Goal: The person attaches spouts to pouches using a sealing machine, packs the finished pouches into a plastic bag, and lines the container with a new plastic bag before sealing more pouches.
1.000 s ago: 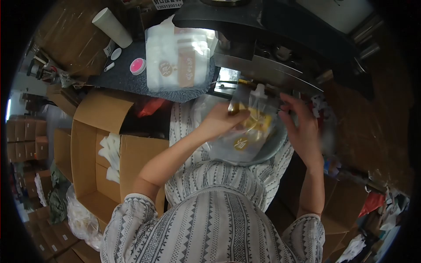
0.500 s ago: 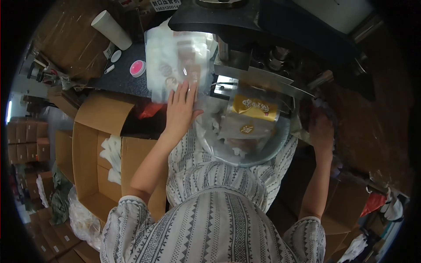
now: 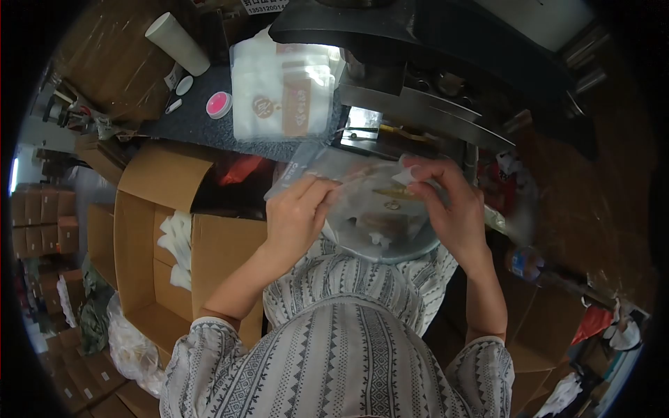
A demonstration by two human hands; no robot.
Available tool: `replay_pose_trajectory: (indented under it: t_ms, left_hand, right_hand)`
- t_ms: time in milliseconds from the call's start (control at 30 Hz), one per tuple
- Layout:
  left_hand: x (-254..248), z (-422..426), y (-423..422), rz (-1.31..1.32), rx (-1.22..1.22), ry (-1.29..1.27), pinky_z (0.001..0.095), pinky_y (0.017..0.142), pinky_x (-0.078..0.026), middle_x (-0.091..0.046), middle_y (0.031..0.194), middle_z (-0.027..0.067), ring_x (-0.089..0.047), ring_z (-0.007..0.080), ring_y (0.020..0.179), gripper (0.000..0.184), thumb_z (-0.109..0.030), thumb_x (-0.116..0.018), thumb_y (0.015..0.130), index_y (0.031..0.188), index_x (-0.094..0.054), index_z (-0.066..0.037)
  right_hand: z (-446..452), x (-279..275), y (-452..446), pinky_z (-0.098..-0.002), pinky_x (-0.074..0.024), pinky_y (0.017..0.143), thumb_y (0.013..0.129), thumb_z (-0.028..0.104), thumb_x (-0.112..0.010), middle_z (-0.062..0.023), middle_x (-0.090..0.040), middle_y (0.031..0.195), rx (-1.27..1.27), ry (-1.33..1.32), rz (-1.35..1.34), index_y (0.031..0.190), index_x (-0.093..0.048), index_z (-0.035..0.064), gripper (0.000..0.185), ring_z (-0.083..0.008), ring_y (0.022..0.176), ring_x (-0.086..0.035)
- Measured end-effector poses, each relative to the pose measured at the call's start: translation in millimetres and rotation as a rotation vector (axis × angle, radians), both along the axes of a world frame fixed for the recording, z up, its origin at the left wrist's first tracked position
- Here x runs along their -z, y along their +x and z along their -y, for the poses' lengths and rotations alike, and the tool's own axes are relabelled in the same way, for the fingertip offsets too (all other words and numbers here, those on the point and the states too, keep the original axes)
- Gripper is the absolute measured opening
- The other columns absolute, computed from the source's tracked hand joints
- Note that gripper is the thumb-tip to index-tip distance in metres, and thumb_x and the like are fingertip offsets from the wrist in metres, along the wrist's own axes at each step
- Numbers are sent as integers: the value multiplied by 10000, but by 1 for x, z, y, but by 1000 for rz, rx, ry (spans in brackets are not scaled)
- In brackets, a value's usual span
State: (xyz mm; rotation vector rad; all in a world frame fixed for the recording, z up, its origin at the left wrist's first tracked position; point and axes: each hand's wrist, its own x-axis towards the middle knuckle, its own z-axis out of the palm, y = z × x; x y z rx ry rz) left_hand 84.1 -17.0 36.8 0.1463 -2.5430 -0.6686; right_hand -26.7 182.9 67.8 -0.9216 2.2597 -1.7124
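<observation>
My left hand [image 3: 298, 214] is closed on the edge of a clear plastic pouch [image 3: 304, 166], held above the lap. Close by on the right, my right hand [image 3: 454, 209] pinches a small whitish piece [image 3: 403, 175] between thumb and fingers; its exact kind I cannot make out. Below both hands a round basin [image 3: 387, 259] rests on the lap, with printed pouches and small white pieces in it, partly covered by the hands and the clear pouch. A stack of printed clear pouches [image 3: 268, 90] lies on the dark worktop beyond my left hand.
A dark press-like machine [image 3: 418, 42] with a metal bar [image 3: 446, 118] stands ahead. On the worktop are a pink round tub [image 3: 219, 104] and a white cylinder [image 3: 177, 44]. An open cardboard box [image 3: 150, 279] with white pieces stands at left.
My left hand has come back from the stack with a clear pouch. My right hand has moved in from the far right to above the basin, now pinching a small whitish piece.
</observation>
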Motion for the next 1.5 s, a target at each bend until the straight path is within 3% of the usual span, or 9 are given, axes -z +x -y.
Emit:
replay_pose_trajectory:
  t_ms: [200, 400, 600, 700, 767, 867, 1033, 1433, 1500]
  left_hand:
    - [22, -14, -14, 115, 298, 302, 332, 556, -469, -619, 774, 109, -608, 271, 628, 65, -90, -657, 818, 854, -644, -37]
    - [28, -24, -66, 631, 163, 1147, 233, 556, -455, -625, 726, 50, -578, 66, 649, 256, -213, -642, 890, 852, -646, 40]
    - [27, -28, -84, 625, 149, 1351, 182, 567, -437, -636, 795, 39, -583, 62, 687, 300, -265, -635, 902, 936, -631, 34]
    - [37, 9, -77, 330, 47, 963, 256, 704, -486, -642, 956, 104, -625, 174, 840, 365, -277, -628, 898, 1080, -586, 37]
    - [43, 58, -74, -109, -95, -42, 405, 898, -450, -546, 1185, 201, -541, 339, 1105, 569, -331, -670, 840, 1240, -490, 32]
    - [76, 59, -40, 210, -89, -442, 525, 1046, -280, -344, 1398, 227, -341, 412, 1295, 838, -367, -731, 747, 1398, -313, -45]
    - [71, 66, -22, 55, -100, -252, 404, 938, -400, -531, 1269, 120, -527, 342, 1083, 529, 36, -599, 754, 1265, -500, -62]
    - [10, 16, -4, 10, -66, -94, 376, 588, -482, -620, 833, 90, -616, 309, 726, 183, -14, -618, 782, 947, -648, -87]
    - [5, 7, -5, 10, -43, -15, 368, 578, -479, -616, 799, 87, -617, 295, 699, 174, -18, -636, 764, 923, -653, -85]
  right_hand:
    - [-1, 18, -2, -268, -519, 777, 853, 50, -644, -93, -683, 995, -101, -102, 172, 979, -556, 17, 157, -190, 925, -669]
    - [-37, 18, -15, -319, -500, 817, 837, 67, -666, -122, -660, 1057, 204, 74, -126, 1111, -566, 29, 294, -250, 976, -645]
    - [-92, 57, -63, -417, -477, 830, 891, 105, -552, -192, -602, 1061, 583, 778, -450, 1123, -576, 52, 240, -396, 1009, -558]
    - [-106, 75, -74, -459, -480, 802, 868, 71, -545, -207, -616, 1035, 529, 815, -428, 1142, -578, 71, 276, -399, 986, -581]
    - [-103, 67, -71, -466, -481, 801, 850, 56, -547, -213, -617, 1045, 524, 789, -409, 1144, -580, 80, 297, -403, 974, -586]
    - [-97, 59, -66, -473, -481, 810, 818, 30, -548, -224, -617, 1056, 583, 791, -389, 1135, -587, 81, 323, -404, 964, -591]
    - [-109, 71, -70, -469, -479, 835, 793, 12, -548, -225, -626, 1031, 509, 898, -353, 1123, -586, 51, 335, -400, 967, -590]
    - [-30, -11, -13, -376, -515, 711, 757, 82, -699, -139, -648, 860, 179, 334, -10, 973, -627, 29, 234, -308, 801, -637]
    - [-11, -4, -9, -367, -514, 720, 757, 80, -707, -130, -651, 886, 50, 250, -377, 974, -628, 38, 236, -301, 810, -631]
